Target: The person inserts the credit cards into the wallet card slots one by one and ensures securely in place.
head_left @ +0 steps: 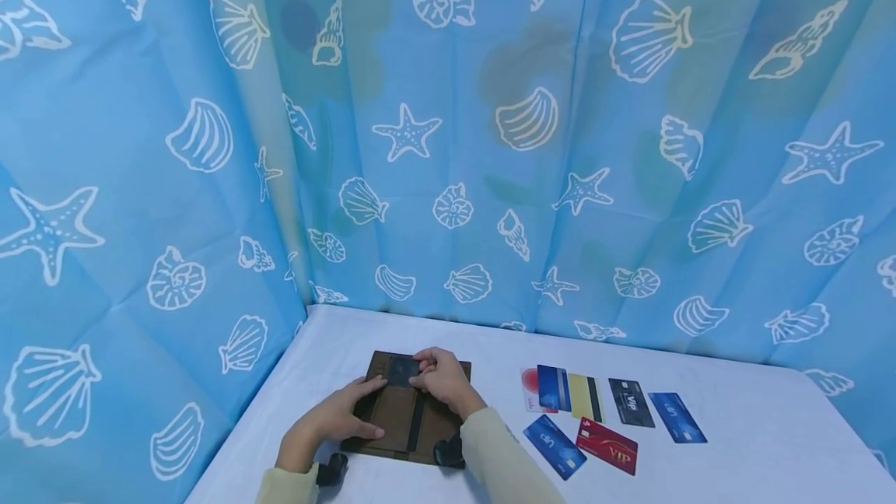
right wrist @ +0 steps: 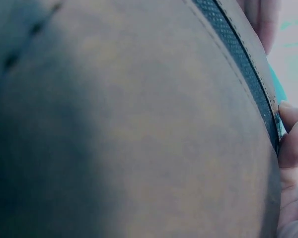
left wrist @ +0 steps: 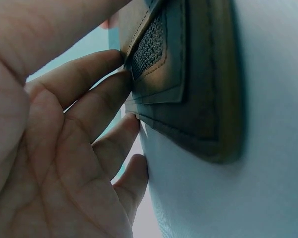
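Note:
A brown leather wallet [head_left: 393, 417] lies opened flat on the white table, a dark band running down its inside. At its top, my right hand [head_left: 446, 381] pinches the edge of a dark card [head_left: 402, 369], which lies against the inner flap. In the right wrist view, thumb and finger of the right hand [right wrist: 294, 153] meet at the wallet's [right wrist: 164, 109] far edge. My left hand [head_left: 341, 413] rests along the wallet's left side, thumb and fingers spread. Fingertips of that left hand [left wrist: 64, 144] touch the wallet [left wrist: 203, 99] near a stitched mesh panel in the left wrist view.
Right of the wallet, several cards lie loose: a blue card [head_left: 553, 389] over a yellow card [head_left: 585, 397], a black VIP card [head_left: 631, 403], a red VIP card [head_left: 607, 446] and other blue cards [head_left: 677, 417]. A blue shell-patterned curtain [head_left: 462, 239] hangs behind the white table [head_left: 756, 457].

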The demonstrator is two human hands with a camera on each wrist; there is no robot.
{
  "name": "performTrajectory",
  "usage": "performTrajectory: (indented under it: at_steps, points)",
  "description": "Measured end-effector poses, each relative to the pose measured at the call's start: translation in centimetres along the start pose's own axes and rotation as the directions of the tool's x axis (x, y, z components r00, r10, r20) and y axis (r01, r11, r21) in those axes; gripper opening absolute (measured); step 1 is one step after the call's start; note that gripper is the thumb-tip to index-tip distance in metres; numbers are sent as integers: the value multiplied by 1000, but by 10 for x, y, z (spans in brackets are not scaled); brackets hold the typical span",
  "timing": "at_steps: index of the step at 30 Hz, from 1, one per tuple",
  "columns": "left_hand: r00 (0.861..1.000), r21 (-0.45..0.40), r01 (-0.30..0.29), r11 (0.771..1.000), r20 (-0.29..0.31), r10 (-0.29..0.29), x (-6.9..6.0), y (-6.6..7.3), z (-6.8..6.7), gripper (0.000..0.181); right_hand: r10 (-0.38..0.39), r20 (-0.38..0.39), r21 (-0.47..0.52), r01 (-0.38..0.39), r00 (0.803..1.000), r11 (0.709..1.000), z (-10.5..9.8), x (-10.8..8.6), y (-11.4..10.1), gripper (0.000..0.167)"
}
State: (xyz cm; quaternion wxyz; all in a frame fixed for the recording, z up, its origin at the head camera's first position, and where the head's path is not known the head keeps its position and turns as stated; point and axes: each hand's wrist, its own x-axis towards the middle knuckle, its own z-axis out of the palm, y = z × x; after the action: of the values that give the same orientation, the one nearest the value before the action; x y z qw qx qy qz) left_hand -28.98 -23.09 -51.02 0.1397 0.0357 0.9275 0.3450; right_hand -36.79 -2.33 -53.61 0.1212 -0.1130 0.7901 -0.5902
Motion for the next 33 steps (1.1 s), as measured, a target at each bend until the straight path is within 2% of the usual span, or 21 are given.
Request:
performTrajectory:
  at_steps: [22,33]
  points:
    - [1000,6,-6,1000,-8,6,0,0,1,81,-27,-13,-7,27,1000,1000,0,-4,-1,33]
    - [1000,24,29,999,-1,-29,1,0,1,83,-20,-1,-28,20,1000,999,0,-6,-3,29]
